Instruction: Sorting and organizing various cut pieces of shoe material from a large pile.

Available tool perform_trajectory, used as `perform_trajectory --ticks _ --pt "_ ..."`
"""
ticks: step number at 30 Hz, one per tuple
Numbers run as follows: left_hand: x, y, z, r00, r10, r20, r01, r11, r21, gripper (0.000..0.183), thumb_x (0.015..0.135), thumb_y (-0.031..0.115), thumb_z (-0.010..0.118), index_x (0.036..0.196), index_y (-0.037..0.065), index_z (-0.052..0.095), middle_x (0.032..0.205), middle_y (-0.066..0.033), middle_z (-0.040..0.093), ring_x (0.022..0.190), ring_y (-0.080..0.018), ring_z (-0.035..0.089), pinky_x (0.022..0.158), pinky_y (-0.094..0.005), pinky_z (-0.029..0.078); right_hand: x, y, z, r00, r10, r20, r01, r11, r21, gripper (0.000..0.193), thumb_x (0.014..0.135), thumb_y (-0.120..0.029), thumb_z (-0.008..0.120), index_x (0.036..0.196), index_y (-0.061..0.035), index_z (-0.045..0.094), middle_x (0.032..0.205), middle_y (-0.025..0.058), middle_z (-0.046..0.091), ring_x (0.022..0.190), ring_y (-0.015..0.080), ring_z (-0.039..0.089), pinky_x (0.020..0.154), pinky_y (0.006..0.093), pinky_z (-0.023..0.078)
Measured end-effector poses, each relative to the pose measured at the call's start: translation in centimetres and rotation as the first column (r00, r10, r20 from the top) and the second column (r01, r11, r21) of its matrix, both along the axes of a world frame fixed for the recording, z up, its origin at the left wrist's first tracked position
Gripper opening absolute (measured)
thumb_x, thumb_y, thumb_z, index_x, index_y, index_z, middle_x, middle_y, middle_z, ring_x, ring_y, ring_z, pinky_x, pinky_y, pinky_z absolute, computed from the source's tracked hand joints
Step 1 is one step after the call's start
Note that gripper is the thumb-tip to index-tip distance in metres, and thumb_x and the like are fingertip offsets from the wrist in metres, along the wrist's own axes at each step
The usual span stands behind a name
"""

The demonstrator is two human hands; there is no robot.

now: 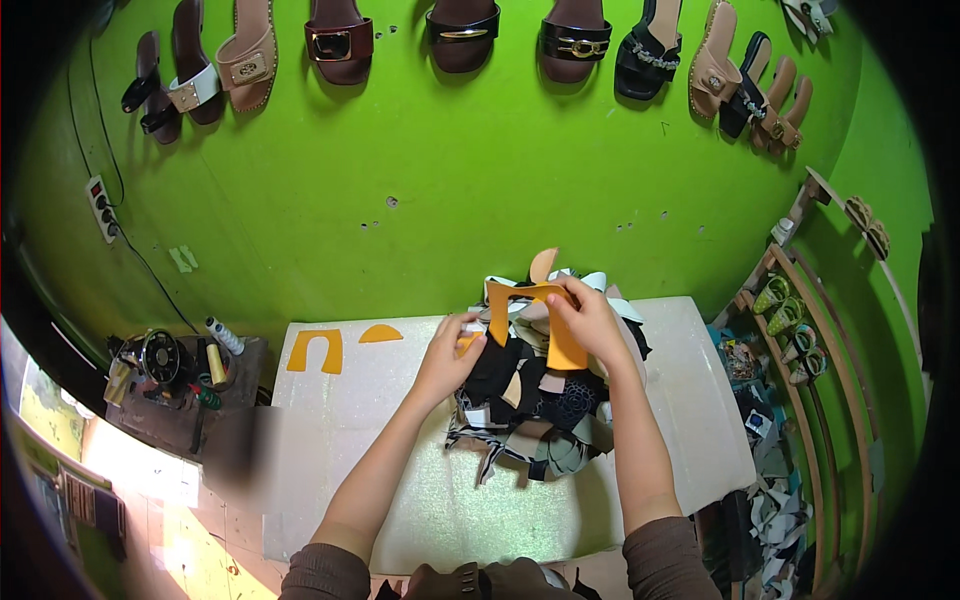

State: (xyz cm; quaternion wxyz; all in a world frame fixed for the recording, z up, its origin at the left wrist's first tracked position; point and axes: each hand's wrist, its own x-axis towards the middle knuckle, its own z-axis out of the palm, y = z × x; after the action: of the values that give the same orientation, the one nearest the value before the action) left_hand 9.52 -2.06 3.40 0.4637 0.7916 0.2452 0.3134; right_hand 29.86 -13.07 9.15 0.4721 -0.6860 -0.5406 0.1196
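Over a heap of fabric and leather scraps (530,385), my right hand (592,322) pinches a yellow U-shaped cut piece (567,345) by its upper right corner. The piece hangs upright with its two legs pointing down. My left hand (450,358) is closed at the heap's left edge, with a small yellow piece (466,343) between its fingers; its full shape is hidden. To the left, another yellow U-shaped piece (300,350) lies flat on the white table (370,440). Beside it rests a yellow half-round piece (381,334).
A sewing machine (160,355) stands at the left, with thread spools (225,335) near it. Sandals (460,40) hang along the green wall. At the right, a wooden rack (815,430) holds green slippers (785,310), with more scraps (780,520) below.
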Motion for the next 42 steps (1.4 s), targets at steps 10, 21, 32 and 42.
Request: perform_trajectory --ticks 10,21,32,42 --pt "-3.2 -0.7 1.1 0.913 -0.047 0.406 0.156 0.958 -0.241 0.077 0.075 0.022 0.073 0.137 0.006 0.03 0.13 -0.0121 0.041 0.118 -0.0231 0.043 0.1 -0.0356 0.034 -6.7 -4.1 1.5 0.586 0.516 -0.625 -0.481 0.842 0.244 0.025 0.094 -0.014 0.049 0.114 0.0001 0.051 0.098 0.0084 0.062 0.08 0.0136 0.062 0.073 0.0257 0.049" --pt "-8.4 -3.2 -5.7 0.974 -0.187 0.128 0.226 0.831 -0.508 0.03 0.085 0.025 0.062 0.107 0.004 0.063 0.101 -0.0039 0.063 0.092 -0.0115 0.057 0.081 -0.0265 0.044 -10.9 -6.1 -4.6 0.705 0.447 -0.551 -0.426 0.888 0.175 0.024 0.094 -0.009 0.048 0.113 0.0024 0.056 0.104 0.0065 0.06 0.094 0.012 0.059 0.084 0.0239 0.045" --pt "-8.4 -3.8 -5.8 0.946 0.116 0.304 0.18 0.591 -0.786 0.034 0.098 0.026 0.036 0.121 0.002 0.045 0.102 -0.0115 0.059 0.086 -0.019 0.062 0.076 -0.0321 0.053 -16.2 -4.6 -9.5 0.45 0.299 -0.842 -0.322 0.933 0.159 0.034 0.093 -0.01 0.05 0.124 0.0015 0.045 0.111 0.0095 0.06 0.102 0.0129 0.057 0.088 0.0239 0.044" --pt "-17.8 2.5 -7.8 0.969 0.247 0.022 -0.108 0.499 -0.86 0.024 0.096 0.021 0.043 0.11 0.002 0.048 0.092 -0.0104 0.06 0.081 -0.0186 0.062 0.072 -0.0294 0.052 -21.1 3.6 -16.1 0.338 -0.02 -0.941 -0.081 0.995 -0.05 0.024 0.094 -0.009 0.045 0.116 0.0002 0.048 0.098 0.0123 0.063 0.084 0.0207 0.064 0.072 0.0295 0.051"
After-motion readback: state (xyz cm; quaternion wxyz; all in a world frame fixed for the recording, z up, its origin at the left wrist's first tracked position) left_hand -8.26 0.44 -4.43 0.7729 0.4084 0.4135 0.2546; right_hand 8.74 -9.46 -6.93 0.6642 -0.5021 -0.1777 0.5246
